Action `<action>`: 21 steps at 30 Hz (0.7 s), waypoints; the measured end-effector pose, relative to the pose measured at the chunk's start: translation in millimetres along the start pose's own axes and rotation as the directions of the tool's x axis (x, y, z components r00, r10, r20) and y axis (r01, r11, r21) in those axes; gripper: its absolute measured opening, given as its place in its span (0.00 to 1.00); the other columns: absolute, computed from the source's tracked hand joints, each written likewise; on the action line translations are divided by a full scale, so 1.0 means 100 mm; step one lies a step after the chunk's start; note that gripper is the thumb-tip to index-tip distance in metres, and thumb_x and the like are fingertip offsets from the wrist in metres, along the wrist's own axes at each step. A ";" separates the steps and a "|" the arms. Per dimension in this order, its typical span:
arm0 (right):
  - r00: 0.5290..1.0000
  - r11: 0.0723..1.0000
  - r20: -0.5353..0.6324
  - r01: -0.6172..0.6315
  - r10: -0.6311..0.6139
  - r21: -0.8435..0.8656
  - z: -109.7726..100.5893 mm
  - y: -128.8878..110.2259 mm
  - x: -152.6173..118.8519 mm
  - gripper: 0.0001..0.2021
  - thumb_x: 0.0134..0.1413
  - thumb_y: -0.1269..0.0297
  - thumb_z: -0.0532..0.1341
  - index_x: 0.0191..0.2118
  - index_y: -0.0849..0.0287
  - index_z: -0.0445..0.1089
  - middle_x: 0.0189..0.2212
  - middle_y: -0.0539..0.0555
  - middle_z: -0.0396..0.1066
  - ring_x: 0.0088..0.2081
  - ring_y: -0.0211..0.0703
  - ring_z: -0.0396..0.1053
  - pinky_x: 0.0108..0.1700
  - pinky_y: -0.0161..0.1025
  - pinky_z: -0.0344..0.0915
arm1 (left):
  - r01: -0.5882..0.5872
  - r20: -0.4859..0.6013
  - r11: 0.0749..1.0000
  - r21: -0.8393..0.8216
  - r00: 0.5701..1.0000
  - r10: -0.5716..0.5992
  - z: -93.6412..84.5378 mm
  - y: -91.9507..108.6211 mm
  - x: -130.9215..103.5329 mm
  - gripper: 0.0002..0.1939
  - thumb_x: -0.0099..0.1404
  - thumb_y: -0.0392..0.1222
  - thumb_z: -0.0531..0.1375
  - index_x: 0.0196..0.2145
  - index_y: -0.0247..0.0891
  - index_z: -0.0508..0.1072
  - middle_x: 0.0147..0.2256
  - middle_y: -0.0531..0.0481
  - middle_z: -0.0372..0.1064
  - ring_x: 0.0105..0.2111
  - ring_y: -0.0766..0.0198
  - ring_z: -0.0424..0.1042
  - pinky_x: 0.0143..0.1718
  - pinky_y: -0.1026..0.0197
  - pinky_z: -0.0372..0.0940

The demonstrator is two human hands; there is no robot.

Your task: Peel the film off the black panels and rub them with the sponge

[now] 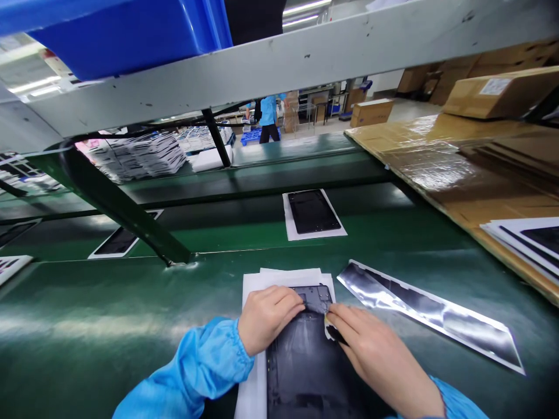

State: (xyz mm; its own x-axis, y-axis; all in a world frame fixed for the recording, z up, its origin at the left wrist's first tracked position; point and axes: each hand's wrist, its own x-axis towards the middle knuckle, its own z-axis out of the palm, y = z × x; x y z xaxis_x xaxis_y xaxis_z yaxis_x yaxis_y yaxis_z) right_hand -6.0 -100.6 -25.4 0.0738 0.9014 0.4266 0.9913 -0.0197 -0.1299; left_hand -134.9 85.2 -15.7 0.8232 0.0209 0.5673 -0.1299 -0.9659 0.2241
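Hands (pixel 267 317) (pixel 371 349) pressing dark panel (pixel 305 361), green bench (pixel 109 326)

Both hands rested on a dark tablet back panel (pixel 305 355) lying on white foam sheets (pixel 253 390) on the green bench (pixel 109 326). The left hand (pixel 266 317) pressed its upper edge; the right hand (pixel 371 349) pinched a small piece (pixel 331 327) at the panel. A shiny film strip (pixel 428 314) lay just right of the hands.
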 end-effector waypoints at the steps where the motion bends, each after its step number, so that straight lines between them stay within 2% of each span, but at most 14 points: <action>1: 1.000 0.999 -0.011 0.016 -0.017 -0.027 0.00 -0.01 0.00 0.17 0.49 0.81 0.48 0.39 0.63 0.69 0.39 0.61 0.71 0.35 0.52 0.70 0.34 0.44 0.71 | 0.006 -0.003 1.000 -0.020 1.000 -0.006 0.00 0.00 0.00 0.13 0.75 0.42 0.50 0.36 0.37 0.72 0.32 0.51 0.73 0.31 0.67 0.73 0.33 0.67 0.67; 5: 0.999 0.997 -0.013 0.036 -0.037 -0.073 -0.01 -0.03 0.02 0.20 0.47 0.83 0.47 0.40 0.64 0.70 0.39 0.61 0.71 0.35 0.52 0.70 0.34 0.44 0.71 | 0.078 -0.010 0.994 -0.076 0.997 -0.079 0.02 -0.02 -0.01 0.14 0.75 0.46 0.50 0.41 0.36 0.71 0.31 0.52 0.74 0.29 0.67 0.73 0.32 0.67 0.68; 10: 1.000 1.000 -0.004 0.011 -0.011 0.017 -0.01 -0.02 0.04 0.19 0.49 0.82 0.47 0.41 0.64 0.70 0.40 0.61 0.71 0.37 0.53 0.71 0.36 0.47 0.72 | 0.039 0.017 0.996 -0.075 0.999 -0.038 -0.01 -0.02 0.01 0.12 0.74 0.40 0.51 0.38 0.38 0.74 0.32 0.52 0.74 0.31 0.68 0.73 0.35 0.68 0.68; 12: 0.999 0.997 -0.039 -0.011 0.014 0.078 -0.01 0.00 0.05 0.18 0.53 0.81 0.47 0.42 0.64 0.70 0.46 0.62 0.70 0.45 0.56 0.69 0.43 0.50 0.72 | 0.046 -0.045 0.997 -0.062 0.998 -0.049 -0.03 -0.03 0.02 0.11 0.73 0.39 0.53 0.38 0.38 0.74 0.35 0.51 0.74 0.33 0.68 0.74 0.35 0.69 0.68; 15: 0.986 0.978 -0.133 -0.076 0.103 0.194 -0.04 0.03 0.05 0.16 0.60 0.77 0.48 0.43 0.62 0.71 0.58 0.62 0.59 0.59 0.61 0.57 0.52 0.56 0.66 | 0.074 -0.138 0.992 -0.104 0.986 -0.088 -0.06 -0.10 0.01 0.09 0.72 0.38 0.55 0.37 0.37 0.75 0.37 0.50 0.74 0.34 0.68 0.74 0.35 0.69 0.68; 16: 0.972 0.960 -0.171 -0.118 0.164 0.252 -0.05 0.03 0.04 0.15 0.62 0.74 0.49 0.44 0.60 0.72 0.59 0.61 0.57 0.59 0.61 0.57 0.52 0.55 0.65 | 0.100 -0.143 0.985 -0.142 0.982 -0.120 -0.06 -0.13 0.00 0.09 0.72 0.38 0.55 0.37 0.37 0.75 0.35 0.50 0.75 0.34 0.67 0.74 0.35 0.69 0.68; 18: 0.912 0.881 -0.221 -0.234 0.345 0.411 -0.05 0.04 0.02 0.12 0.64 0.68 0.53 0.44 0.56 0.73 0.54 0.60 0.63 0.52 0.57 0.65 0.48 0.50 0.69 | 0.201 -0.098 0.950 -0.241 0.968 -0.230 -0.04 -0.19 -0.03 0.10 0.71 0.40 0.57 0.35 0.37 0.75 0.31 0.51 0.75 0.30 0.68 0.74 0.33 0.69 0.68; 19: 0.861 0.815 -0.228 -0.297 0.454 0.498 -0.04 0.05 0.01 0.10 0.64 0.65 0.55 0.43 0.54 0.74 0.48 0.59 0.67 0.46 0.54 0.68 0.44 0.46 0.70 | 0.278 -0.052 0.915 -0.293 0.951 -0.306 -0.01 -0.23 -0.04 0.10 0.70 0.42 0.57 0.34 0.37 0.76 0.29 0.52 0.74 0.27 0.68 0.73 0.31 0.69 0.68; 21: 0.723 0.613 -0.168 -0.413 0.671 0.673 0.01 0.05 -0.01 0.10 0.63 0.58 0.58 0.40 0.55 0.74 0.37 0.57 0.71 0.37 0.51 0.71 0.34 0.41 0.72 | 0.448 0.084 0.802 -0.395 0.887 -0.454 0.05 -0.30 -0.08 0.11 0.68 0.46 0.59 0.36 0.36 0.77 0.27 0.52 0.74 0.22 0.69 0.71 0.26 0.69 0.67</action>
State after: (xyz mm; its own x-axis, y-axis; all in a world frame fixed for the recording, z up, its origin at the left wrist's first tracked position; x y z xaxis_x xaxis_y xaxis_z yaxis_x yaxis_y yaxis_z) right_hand -1.5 -101.0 -27.7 0.7364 0.5656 0.3712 0.5043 -0.0931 -0.8585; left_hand -134.8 112.4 -30.5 0.8355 0.4358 0.3347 0.0469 -0.6634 0.7468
